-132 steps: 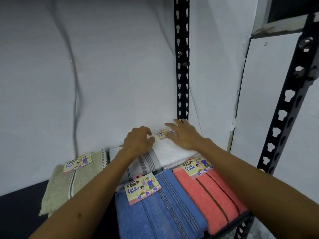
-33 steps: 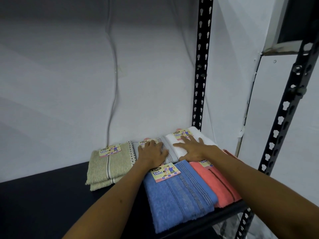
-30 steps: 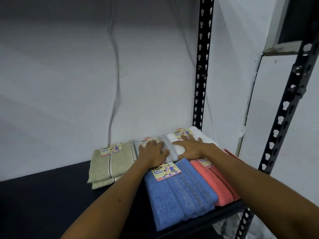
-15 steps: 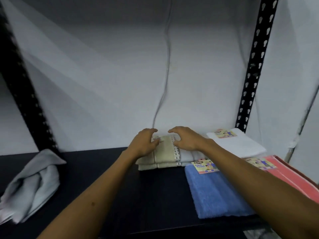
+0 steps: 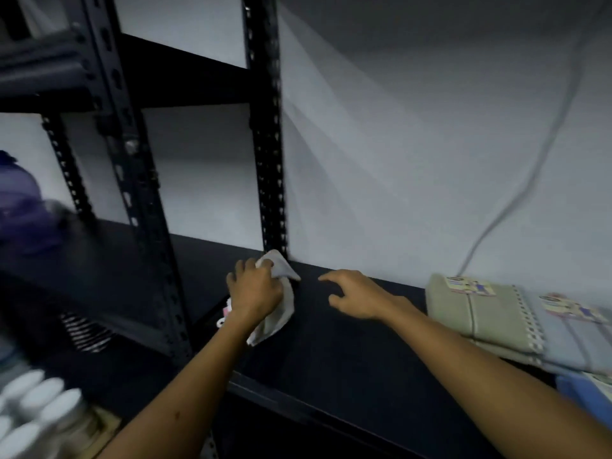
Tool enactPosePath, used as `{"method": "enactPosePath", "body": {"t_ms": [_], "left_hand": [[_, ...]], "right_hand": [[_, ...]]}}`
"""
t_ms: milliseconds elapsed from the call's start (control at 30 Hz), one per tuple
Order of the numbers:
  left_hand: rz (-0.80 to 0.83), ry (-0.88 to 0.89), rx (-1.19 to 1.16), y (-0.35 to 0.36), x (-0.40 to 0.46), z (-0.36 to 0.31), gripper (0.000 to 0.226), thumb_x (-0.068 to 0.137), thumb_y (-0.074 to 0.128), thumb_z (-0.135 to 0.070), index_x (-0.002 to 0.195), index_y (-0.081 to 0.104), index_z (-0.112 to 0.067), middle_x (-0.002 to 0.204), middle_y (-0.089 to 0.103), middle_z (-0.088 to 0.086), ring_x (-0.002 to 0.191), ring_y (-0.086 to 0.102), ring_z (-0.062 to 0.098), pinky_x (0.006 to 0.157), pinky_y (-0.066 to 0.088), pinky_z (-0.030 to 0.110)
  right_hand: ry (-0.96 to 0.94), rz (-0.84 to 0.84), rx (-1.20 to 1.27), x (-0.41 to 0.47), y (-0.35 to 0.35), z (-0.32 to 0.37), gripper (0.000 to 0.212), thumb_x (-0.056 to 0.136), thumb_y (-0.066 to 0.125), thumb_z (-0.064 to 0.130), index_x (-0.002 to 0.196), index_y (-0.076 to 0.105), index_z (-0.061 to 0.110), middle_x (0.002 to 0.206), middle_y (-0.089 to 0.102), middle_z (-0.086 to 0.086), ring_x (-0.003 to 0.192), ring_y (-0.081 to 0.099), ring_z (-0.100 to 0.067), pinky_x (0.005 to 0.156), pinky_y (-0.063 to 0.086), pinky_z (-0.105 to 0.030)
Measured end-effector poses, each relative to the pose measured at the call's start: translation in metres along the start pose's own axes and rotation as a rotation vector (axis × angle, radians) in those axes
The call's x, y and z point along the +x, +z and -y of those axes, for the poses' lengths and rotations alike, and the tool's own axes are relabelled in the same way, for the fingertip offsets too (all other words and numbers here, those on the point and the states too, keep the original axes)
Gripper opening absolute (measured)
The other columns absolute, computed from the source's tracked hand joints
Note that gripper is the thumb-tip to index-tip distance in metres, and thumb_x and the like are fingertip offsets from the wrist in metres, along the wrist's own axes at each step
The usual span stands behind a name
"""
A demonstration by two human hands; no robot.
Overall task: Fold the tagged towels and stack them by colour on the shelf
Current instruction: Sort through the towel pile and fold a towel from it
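The left hand [image 5: 255,289] grips a crumpled grey towel [image 5: 280,306] on the dark shelf [image 5: 347,352]; the right hand [image 5: 356,294] hovers just beside it, fingers loose, holding nothing; a folded beige towel [image 5: 480,309] lies well to the right.

I see a pale grey towel [image 5: 278,313] on the black shelf [image 5: 347,342]. To the right lie a beige towel [image 5: 480,313] with a darker stripe, a light blue-grey towel [image 5: 576,339], and a bright blue towel [image 5: 586,392]. Far left sits a black-and-white striped cloth [image 5: 84,331].
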State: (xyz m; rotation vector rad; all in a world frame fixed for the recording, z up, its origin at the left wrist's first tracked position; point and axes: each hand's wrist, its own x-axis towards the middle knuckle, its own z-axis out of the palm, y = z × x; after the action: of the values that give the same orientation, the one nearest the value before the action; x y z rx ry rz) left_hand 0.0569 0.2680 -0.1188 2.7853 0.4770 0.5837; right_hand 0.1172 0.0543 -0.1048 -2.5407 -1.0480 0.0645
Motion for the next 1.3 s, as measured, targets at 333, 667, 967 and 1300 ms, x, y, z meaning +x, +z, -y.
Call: {"method": "enactPosePath", "body": {"t_ms": [333, 667, 967, 1300], "left_hand": [[0.036, -0.243, -0.351, 0.004, -0.036, 0.073, 0.042, 0.086, 0.054, -0.021, 0.127, 0.053, -0.014, 0.1, 0.068, 0.008, 0.095, 0.062, 0.029, 0.072, 0.052, 0.035], [-0.144, -0.118, -0.716, -0.017, -0.031, 0.052, 0.021, 0.092, 0.057, -0.005, 0.107, 0.071, -0.012, 0.086, 0.066, -0.007, 0.078, 0.064, 0.007, 0.062, 0.048, 0.012], [0.395, 0.061, -1.111, -0.04, -0.035, 0.007, 0.021, 0.094, 0.064, -0.008, 0.115, 0.066, -0.007, 0.093, 0.073, 0.02, 0.086, 0.072, 0.027, 0.074, 0.06, 0.038], [0.365, -0.217, -0.036, 0.008, -0.041, 0.032, 0.058, 0.083, 0.06, -0.059, 0.123, 0.057, -0.017, 0.134, 0.048, 0.011, 0.124, 0.047, 0.03, 0.099, 0.046, 0.045]], "right_hand": [[-0.181, 0.188, -0.09, 0.051, 0.062, 0.051, 0.049, 0.086, 0.041, 0.004, 0.118, 0.066, 0.031, 0.117, 0.062, -0.001, 0.097, 0.06, -0.021, 0.082, 0.054, -0.042], [-0.087, 0.119, -0.053, 0.035, 0.012, 0.052, 0.037, 0.085, 0.05, 0.016, 0.113, 0.072, 0.027, 0.101, 0.071, 0.004, 0.091, 0.067, -0.018, 0.083, 0.056, -0.035], [-0.138, -0.007, 0.111, 0.018, -0.009, 0.028, 0.05, 0.086, 0.052, -0.001, 0.126, 0.064, 0.026, 0.133, 0.057, 0.009, 0.122, 0.052, -0.01, 0.098, 0.043, -0.022], [0.002, 0.273, -0.158, -0.011, 0.006, 0.002, 0.053, 0.083, 0.039, -0.001, 0.117, 0.068, 0.029, 0.126, 0.062, 0.0, 0.104, 0.059, -0.015, 0.094, 0.05, -0.033]]}}
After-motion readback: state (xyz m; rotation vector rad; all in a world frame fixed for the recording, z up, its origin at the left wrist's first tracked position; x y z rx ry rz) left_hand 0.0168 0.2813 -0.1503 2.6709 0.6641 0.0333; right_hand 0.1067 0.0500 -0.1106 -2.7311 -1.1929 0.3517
